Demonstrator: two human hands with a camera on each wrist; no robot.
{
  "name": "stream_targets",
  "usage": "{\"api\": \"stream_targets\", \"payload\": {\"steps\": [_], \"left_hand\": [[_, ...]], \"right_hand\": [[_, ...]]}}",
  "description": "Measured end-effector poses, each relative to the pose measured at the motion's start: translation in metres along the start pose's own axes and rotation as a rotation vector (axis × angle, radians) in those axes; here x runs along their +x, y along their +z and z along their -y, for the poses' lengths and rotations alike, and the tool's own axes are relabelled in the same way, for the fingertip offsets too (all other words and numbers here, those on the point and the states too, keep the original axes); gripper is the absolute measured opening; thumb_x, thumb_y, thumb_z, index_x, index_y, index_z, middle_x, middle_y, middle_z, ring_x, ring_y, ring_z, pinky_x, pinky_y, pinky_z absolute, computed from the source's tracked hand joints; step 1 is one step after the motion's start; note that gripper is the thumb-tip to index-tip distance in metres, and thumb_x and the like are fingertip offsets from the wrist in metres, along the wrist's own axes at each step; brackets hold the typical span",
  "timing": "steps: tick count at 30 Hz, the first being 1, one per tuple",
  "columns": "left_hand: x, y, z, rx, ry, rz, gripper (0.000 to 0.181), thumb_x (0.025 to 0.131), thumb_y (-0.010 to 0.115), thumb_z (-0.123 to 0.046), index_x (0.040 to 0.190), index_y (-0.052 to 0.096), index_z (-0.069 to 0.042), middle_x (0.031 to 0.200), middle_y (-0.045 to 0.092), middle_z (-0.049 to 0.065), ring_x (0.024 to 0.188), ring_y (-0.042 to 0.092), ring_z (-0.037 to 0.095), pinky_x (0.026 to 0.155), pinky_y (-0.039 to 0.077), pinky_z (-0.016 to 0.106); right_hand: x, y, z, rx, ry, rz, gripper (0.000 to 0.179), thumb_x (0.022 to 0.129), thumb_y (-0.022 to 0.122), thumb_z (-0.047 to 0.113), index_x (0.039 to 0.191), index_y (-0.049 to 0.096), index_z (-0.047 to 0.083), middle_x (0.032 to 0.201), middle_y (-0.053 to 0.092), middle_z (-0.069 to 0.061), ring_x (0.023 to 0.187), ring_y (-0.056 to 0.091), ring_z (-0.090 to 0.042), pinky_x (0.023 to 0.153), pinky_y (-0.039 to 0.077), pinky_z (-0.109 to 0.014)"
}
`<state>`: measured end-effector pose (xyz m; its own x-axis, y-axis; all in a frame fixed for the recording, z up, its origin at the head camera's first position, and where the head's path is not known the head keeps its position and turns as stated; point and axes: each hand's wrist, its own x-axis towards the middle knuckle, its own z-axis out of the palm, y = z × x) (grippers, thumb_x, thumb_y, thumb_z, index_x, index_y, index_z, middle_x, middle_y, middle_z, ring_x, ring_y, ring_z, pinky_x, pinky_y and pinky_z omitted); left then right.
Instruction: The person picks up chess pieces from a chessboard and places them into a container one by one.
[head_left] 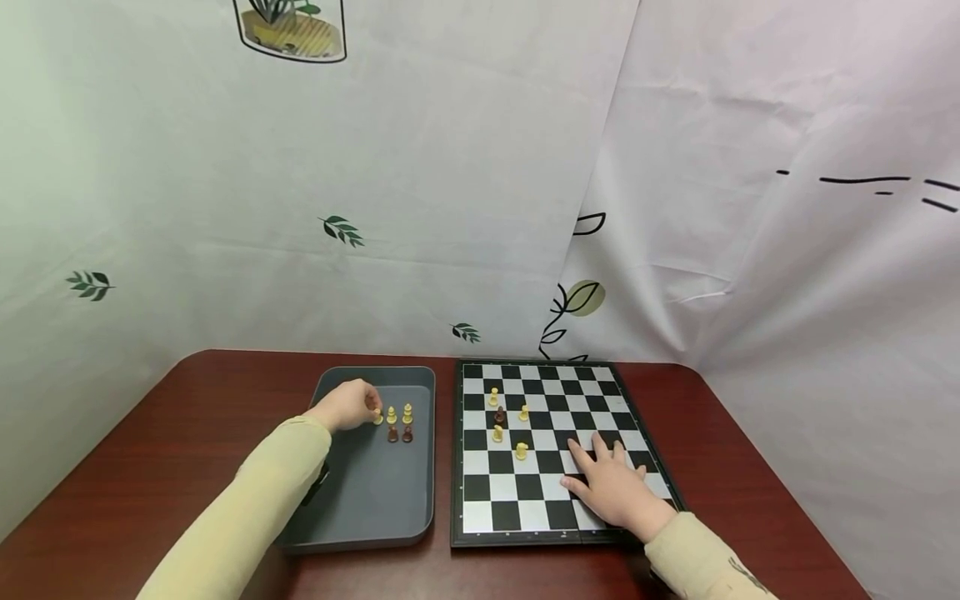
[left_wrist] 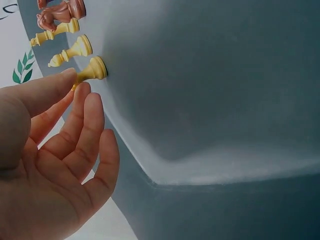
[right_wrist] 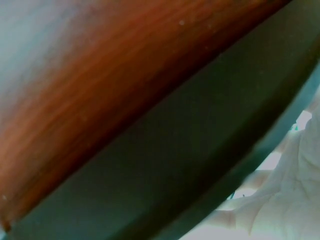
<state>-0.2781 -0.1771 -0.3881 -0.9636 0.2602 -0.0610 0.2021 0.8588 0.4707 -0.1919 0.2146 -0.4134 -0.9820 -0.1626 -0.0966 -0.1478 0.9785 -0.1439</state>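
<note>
Tray (head_left: 375, 492) and board (head_left: 476, 517) lie side by side on a dark red table (head_left: 120, 467), tray to the left. The left hand (head_left: 348, 406) reaches into the far part of the tray and pinches a yellow pawn-sized piece (left_wrist: 95, 69) between thumb and forefinger, the other fingers loosely bent; its top is hidden by the fingertips, and whether its base touches the tray floor cannot be told. This piece stands at the left end of a row; just to its right come a yellow bishop (head_left: 392, 415) and a yellow king (head_left: 407, 414). Nearer are two brown pieces (head_left: 393, 434), one a knight (left_wrist: 60, 15). The right hand (head_left: 615, 487), palm down with fingers spread wide, lies over the near right part of the board and holds nothing. Toward the board's left side stand four yellow chessmen (head_left: 521, 451) and one brown chessman (head_left: 500, 415), the latter between the others. White cloth (head_left: 450, 167) with leaf prints hangs behind the table.
</note>
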Motion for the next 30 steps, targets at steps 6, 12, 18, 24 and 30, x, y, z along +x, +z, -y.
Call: {"api": "stream_targets", "payload": {"steps": [6, 12, 18, 24, 30], "left_hand": [[-0.0001, 0.0013, 0.0005, 0.0, -0.004, -0.005, 0.007, 0.084, 0.065, -0.004, 0.077, 0.063, -0.005, 0.076, 0.059, 0.004, 0.067, 0.049, 0.017, 0.062, 0.043, 0.034], [-0.0014, 0.0016, 0.0009, 0.004, 0.003, -0.007, 0.006, 0.084, 0.066, -0.004, 0.079, 0.064, -0.005, 0.077, 0.061, 0.005, 0.068, 0.051, 0.017, 0.064, 0.044, 0.035], [-0.0016, -0.0012, 0.001, 0.009, 0.017, -0.001, 0.002, 0.084, 0.065, -0.004, 0.083, 0.066, -0.003, 0.079, 0.062, 0.007, 0.07, 0.054, 0.018, 0.066, 0.047, 0.037], [-0.002, -0.0025, 0.0021, 0.031, 0.023, 0.004, 0.015, 0.083, 0.067, -0.004, 0.096, 0.069, 0.001, 0.086, 0.065, 0.01, 0.076, 0.059, 0.02, 0.07, 0.05, 0.039], [-0.0032, -0.0043, 0.0017, 0.022, 0.015, 0.003, 0.017, 0.083, 0.068, -0.006, 0.099, 0.068, 0.002, 0.086, 0.065, 0.01, 0.075, 0.06, 0.02, 0.069, 0.05, 0.039]], "right_hand": [[-0.0005, -0.001, 0.001, 0.0, 0.004, 0.005, 0.064, 0.09, 0.054, 0.049, 0.141, 0.044, 0.01, 0.144, 0.032, -0.031, 0.126, 0.028, -0.063, 0.083, 0.026, -0.08], [-0.0011, -0.0013, 0.0014, -0.003, 0.002, -0.001, 0.064, 0.09, 0.055, 0.048, 0.141, 0.044, 0.01, 0.144, 0.033, -0.031, 0.126, 0.028, -0.062, 0.083, 0.027, -0.08], [-0.0017, -0.0023, 0.0021, -0.001, 0.002, -0.005, 0.064, 0.09, 0.055, 0.048, 0.14, 0.044, 0.01, 0.144, 0.033, -0.031, 0.125, 0.028, -0.062, 0.083, 0.027, -0.08], [-0.0028, -0.0035, 0.0029, 0.003, 0.001, -0.005, 0.064, 0.09, 0.055, 0.047, 0.14, 0.044, 0.009, 0.144, 0.033, -0.031, 0.126, 0.028, -0.063, 0.083, 0.027, -0.08], [-0.0019, -0.0019, 0.002, -0.005, 0.003, -0.002, 0.064, 0.09, 0.055, 0.048, 0.14, 0.044, 0.01, 0.144, 0.033, -0.031, 0.126, 0.028, -0.062, 0.083, 0.027, -0.08]]}}
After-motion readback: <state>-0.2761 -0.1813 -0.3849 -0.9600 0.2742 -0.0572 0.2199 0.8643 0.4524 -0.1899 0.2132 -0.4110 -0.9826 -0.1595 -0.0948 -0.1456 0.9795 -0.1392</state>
